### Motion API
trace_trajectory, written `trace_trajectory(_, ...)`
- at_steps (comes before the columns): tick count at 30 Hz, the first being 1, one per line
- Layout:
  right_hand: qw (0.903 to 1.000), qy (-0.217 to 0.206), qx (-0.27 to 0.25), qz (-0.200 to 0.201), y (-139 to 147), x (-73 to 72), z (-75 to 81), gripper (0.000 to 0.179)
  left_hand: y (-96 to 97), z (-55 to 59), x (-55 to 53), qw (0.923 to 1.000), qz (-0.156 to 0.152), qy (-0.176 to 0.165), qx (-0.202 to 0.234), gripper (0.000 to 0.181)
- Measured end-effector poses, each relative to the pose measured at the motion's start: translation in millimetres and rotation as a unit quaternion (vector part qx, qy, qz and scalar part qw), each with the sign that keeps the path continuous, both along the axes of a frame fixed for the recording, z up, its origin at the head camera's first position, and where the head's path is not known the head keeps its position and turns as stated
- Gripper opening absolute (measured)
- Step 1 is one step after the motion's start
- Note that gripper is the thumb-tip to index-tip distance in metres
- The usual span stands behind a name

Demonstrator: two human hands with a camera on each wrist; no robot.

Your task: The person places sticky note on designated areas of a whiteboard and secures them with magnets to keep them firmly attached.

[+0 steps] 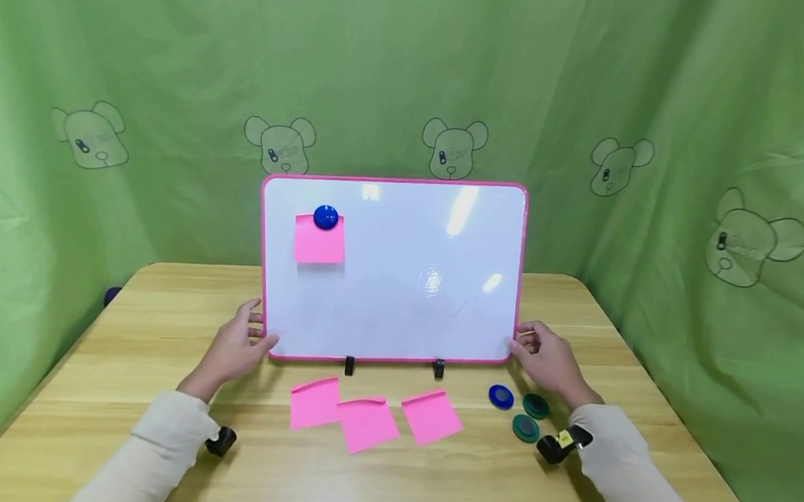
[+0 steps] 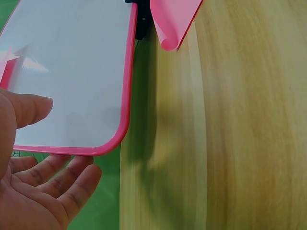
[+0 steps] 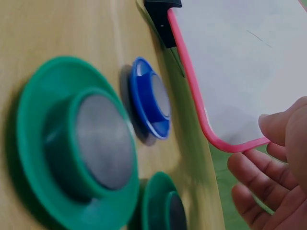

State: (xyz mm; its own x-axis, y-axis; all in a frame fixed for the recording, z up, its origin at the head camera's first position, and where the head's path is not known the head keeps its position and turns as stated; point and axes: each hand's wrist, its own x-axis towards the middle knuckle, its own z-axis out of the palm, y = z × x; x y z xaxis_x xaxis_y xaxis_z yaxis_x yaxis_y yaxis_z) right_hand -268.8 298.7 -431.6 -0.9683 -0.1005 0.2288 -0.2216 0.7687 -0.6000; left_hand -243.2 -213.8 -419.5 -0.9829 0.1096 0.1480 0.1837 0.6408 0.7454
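Note:
A whiteboard (image 1: 392,311) with a pink frame stands tilted back on black stand feet. My left hand (image 1: 236,345) is at its lower left edge, thumb over the front and fingers against the side and back. At the lower right corner, my right hand (image 1: 549,357) holds the frame between thumb and fingers. Both wrist views show the thumb (image 2: 36,110) in front, with the fingers (image 3: 264,175) at the rim. A pink sticky note (image 1: 319,248) hangs at the board's upper left under a round blue magnet (image 1: 326,217).
Several pink sticky notes (image 1: 368,425) lie before the board, their top edges curling. Near my right wrist are a blue magnet (image 1: 501,396) and two green magnets (image 1: 525,428), metal faces up. A green curtain (image 1: 384,68) surrounds the wooden table (image 1: 335,490).

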Motion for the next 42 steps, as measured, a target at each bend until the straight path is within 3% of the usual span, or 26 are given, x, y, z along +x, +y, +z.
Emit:
trace_trajectory(24, 0.9999, 0.004, -0.01, -0.009, -7.3, -1.5, -6.1, 0.036, -1.7, 0.6, -3.3, 0.9999, 0.011, 0.009, 0.009, 0.073)
trace_trajectory(36, 0.9995, -0.006, -0.024, -0.018, -8.0, 6.8, 0.3, 0.039, -1.8, 1.3, -1.0, 1.0, -0.004, -0.001, 0.005, 0.074)
trace_trajectory(42, 0.9999, 0.009, -0.01, -0.006, -8.5, 9.4, 1.6, 0.032, -3.6, -0.8, 4.7, 0.9998, 0.014, 0.007, -0.01, 0.074)
